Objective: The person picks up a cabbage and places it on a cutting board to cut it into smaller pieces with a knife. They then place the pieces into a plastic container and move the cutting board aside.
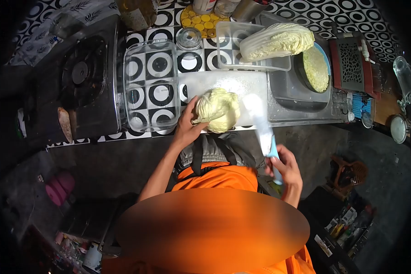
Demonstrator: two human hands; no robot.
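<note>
A pale green napa cabbage piece (221, 107) rests on the white cutting board (196, 84) near the counter's front edge. My left hand (189, 125) grips its left side, with the fingers curled round the leaves. To the right, my right hand (285, 166) is closed round the light blue handle of a knife (261, 130). The wide blade points away from me and hangs over the board's right part, apart from the cabbage and a little blurred. A whole napa cabbage (281, 41) lies across a clear plastic container (223, 57) behind the board.
Left of the board stands a rectangular glass dish (129, 91), then a black gas stove (89, 105). At the right is a sink (297, 114), where a cut cabbage half (316, 73) leans in a blue-rimmed bowl. A glass jar (189, 39) stands behind.
</note>
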